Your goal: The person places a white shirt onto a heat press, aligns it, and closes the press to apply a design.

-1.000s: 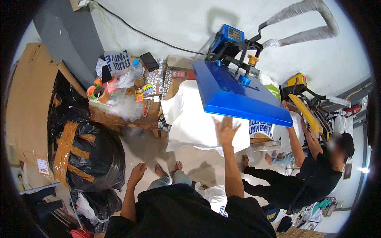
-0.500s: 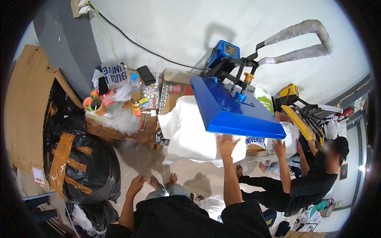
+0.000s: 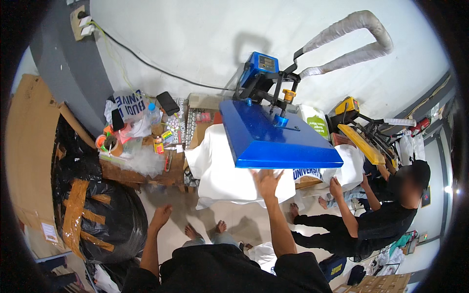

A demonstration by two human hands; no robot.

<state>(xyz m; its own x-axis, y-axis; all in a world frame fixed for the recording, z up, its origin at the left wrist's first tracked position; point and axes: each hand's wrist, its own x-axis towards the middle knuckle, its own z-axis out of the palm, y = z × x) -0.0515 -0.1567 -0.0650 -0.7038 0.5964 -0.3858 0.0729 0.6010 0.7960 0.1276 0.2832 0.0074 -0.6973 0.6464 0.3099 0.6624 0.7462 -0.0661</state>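
Observation:
My right hand [image 3: 267,183] lies flat with fingers spread on a white cloth [image 3: 220,171], probably a shirt; its fingertips reach the front edge of the blue heat press plate [image 3: 288,141]. The cloth is spread over the press's lower bed and hangs down at the front and left. The plate is raised and tilted above it, hiding the far part of the cloth. A long wrapped handle [image 3: 361,44] points up at the back. Low on the left, away from the table, my left hand [image 3: 161,216] hangs with curled fingers and nothing visible in it.
A co-worker [image 3: 381,215] stands at the right, handling another white cloth with blue print by a yellow heat press [image 3: 361,144]. On the left, a wooden table [image 3: 119,169] bears a bottle, phones and plastic bags. Beside me sits a taped black bundle [image 3: 122,224].
The whole view has shifted slightly. My right hand stays on the cloth by the plate's edge; my left hand still hangs curled. The co-worker's near hand has gone from spread to pinching the cloth.

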